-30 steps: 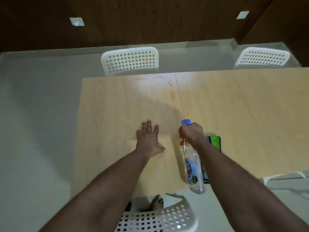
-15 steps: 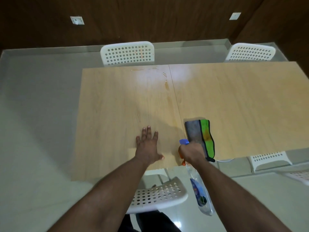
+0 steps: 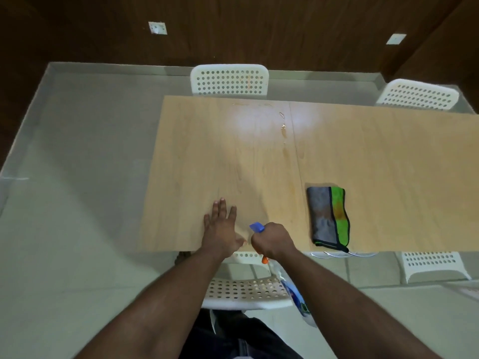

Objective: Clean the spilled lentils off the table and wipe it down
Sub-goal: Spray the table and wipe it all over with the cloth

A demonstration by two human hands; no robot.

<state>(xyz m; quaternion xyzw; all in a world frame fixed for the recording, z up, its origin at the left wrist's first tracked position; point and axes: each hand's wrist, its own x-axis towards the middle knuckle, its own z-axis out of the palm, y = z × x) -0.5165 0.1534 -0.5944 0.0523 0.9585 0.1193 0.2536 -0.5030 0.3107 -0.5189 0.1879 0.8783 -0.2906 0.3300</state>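
At the near edge of the pale wooden table point(image 3: 207, 151), left hand point(image 3: 220, 229) pressed flat, fingers straight and spread, pointing toward the far side. Just right of it, right hand point(image 3: 273, 239) curled tight round the neck of a clear plastic spray bottle with a blue nozzle and orange trigger point(image 3: 294, 294), nozzle aimed far-left over the tabletop, body hanging down off the near edge toward the white perforated plastic chair point(image 3: 243, 291). Farther right, well apart from both hands, a folded grey and green microfibre cloth with black trim point(image 3: 328, 216) lying on the table near its near edge, long axis running near to far. No whole lentils to be made out; only orange-brown smears and wet streaks point(image 3: 283, 130) along the centre seam toward the far side. Likely next: spray, then fetch the cloth, nearer the right hand, occupied with the bottle.
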